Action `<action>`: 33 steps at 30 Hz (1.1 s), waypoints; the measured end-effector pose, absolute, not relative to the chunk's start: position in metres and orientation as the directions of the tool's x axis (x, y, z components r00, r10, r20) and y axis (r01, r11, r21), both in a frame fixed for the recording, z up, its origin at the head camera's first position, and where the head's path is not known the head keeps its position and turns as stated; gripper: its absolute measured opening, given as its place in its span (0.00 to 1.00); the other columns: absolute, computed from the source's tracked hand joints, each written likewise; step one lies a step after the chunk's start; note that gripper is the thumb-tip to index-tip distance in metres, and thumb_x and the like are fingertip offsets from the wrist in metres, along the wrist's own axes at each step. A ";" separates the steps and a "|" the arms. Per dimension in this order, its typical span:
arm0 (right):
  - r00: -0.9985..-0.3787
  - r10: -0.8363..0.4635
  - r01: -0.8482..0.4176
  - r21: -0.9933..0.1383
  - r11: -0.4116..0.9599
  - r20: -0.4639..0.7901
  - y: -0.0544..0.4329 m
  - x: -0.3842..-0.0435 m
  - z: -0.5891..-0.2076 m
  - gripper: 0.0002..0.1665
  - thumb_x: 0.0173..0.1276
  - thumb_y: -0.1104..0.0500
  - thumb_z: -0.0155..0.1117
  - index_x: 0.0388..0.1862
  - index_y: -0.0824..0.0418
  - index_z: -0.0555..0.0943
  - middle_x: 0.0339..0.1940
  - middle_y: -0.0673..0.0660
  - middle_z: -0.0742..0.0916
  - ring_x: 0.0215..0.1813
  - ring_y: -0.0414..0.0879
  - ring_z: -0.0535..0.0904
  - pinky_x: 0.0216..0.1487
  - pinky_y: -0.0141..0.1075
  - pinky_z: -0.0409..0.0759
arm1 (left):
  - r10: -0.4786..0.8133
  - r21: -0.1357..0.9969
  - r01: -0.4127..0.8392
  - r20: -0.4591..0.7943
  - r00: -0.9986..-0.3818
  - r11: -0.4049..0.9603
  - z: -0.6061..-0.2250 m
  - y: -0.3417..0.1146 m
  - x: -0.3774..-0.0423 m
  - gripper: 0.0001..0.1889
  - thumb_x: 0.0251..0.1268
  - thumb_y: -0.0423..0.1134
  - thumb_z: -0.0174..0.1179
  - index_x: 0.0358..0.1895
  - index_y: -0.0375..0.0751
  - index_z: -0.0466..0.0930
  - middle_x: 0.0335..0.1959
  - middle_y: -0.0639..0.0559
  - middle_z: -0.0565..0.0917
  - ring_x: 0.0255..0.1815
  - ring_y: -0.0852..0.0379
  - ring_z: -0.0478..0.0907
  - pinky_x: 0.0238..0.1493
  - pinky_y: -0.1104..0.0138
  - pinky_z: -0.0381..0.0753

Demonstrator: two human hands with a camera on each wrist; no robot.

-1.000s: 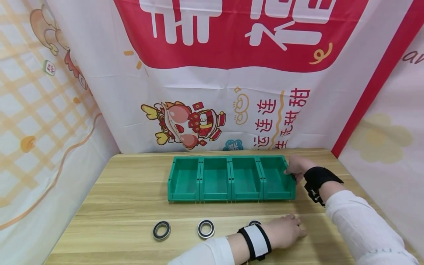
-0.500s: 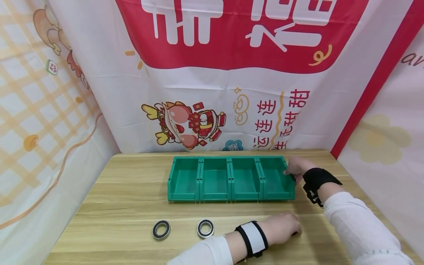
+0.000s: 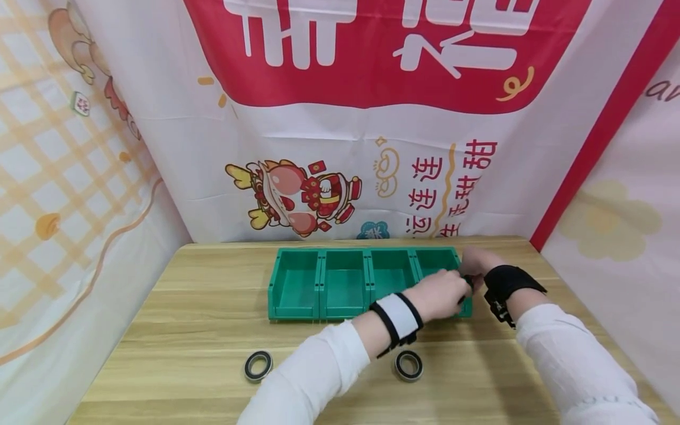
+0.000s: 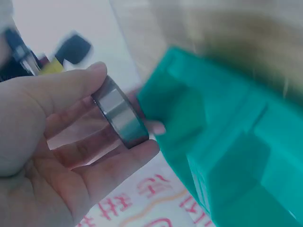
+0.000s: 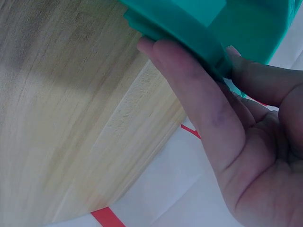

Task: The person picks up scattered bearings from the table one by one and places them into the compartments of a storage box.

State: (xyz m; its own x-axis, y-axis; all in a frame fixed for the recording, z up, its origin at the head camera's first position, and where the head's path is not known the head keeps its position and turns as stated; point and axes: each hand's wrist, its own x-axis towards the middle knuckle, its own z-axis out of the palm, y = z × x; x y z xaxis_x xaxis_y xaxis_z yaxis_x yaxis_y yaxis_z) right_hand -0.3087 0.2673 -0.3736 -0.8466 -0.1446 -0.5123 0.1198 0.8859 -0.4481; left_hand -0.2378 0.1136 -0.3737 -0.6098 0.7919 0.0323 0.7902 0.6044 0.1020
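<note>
My left hand pinches a ball bearing between thumb and fingers; in the left wrist view its shiny metal outer face shows side-on. This hand is over the right end of the row of green storage bins, at the mouth of the rightmost bin. With thumb inside and fingers outside, my right hand grips the side wall of that bin. In the head view the left hand covers much of the bin. Two more bearings, one at left and one at centre, lie flat on the table.
The bins stand joined side by side on a wood-grain table, near its back edge. A printed cloth hangs right behind them, with cloth on both sides too. My left sleeve crosses over the table's front part.
My left hand has closed on a bearing at the table's right and carried it up and forward to the rightmost bin. My right hand stays on the bin wall. The left forearm now hides one bearing.
</note>
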 end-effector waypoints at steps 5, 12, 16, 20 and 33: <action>-0.828 -0.131 0.155 -0.447 0.881 -0.545 0.268 -0.314 -0.373 0.10 0.67 0.73 0.48 0.31 0.76 0.78 0.24 0.63 0.80 0.25 0.50 0.82 0.33 0.40 0.84 | 0.728 0.065 0.728 0.021 -0.685 0.683 -0.383 0.121 -0.266 0.05 0.67 0.37 0.59 0.36 0.49 0.84 0.34 0.58 0.80 0.35 0.62 0.72 0.35 0.72 0.72; -0.835 -0.113 0.186 -0.468 0.864 -0.539 0.269 -0.311 -0.373 0.09 0.67 0.73 0.50 0.40 0.80 0.74 0.29 0.66 0.79 0.30 0.53 0.82 0.37 0.44 0.84 | 0.668 -0.033 0.669 -0.022 -0.744 0.743 -0.406 0.136 -0.280 0.12 0.73 0.37 0.51 0.49 0.54 0.83 0.49 0.55 0.80 0.45 0.58 0.72 0.43 0.68 0.77; -0.844 -0.122 0.171 -0.478 0.862 -0.522 0.270 -0.311 -0.373 0.10 0.67 0.72 0.51 0.42 0.81 0.74 0.32 0.67 0.80 0.34 0.56 0.82 0.39 0.45 0.84 | 0.660 -0.062 0.660 -0.024 -0.751 0.749 -0.421 0.144 -0.286 0.11 0.73 0.38 0.52 0.49 0.54 0.83 0.48 0.54 0.80 0.44 0.58 0.72 0.42 0.67 0.78; -0.855 -0.133 0.143 -0.474 0.869 -0.502 0.271 -0.312 -0.376 0.13 0.68 0.69 0.54 0.44 0.82 0.74 0.35 0.68 0.81 0.36 0.58 0.83 0.38 0.45 0.84 | 0.641 -0.105 0.642 -0.048 -0.766 0.759 -0.435 0.149 -0.291 0.13 0.74 0.40 0.50 0.53 0.56 0.81 0.49 0.56 0.80 0.44 0.58 0.72 0.44 0.68 0.77; -0.853 -0.124 0.126 -0.432 0.893 -0.506 0.269 -0.313 -0.378 0.11 0.70 0.64 0.56 0.33 0.74 0.77 0.26 0.62 0.80 0.25 0.49 0.82 0.36 0.42 0.84 | 0.605 -0.164 0.615 -0.112 -0.789 0.772 -0.448 0.155 -0.292 0.11 0.73 0.41 0.51 0.41 0.58 0.84 0.43 0.60 0.83 0.38 0.60 0.76 0.35 0.67 0.79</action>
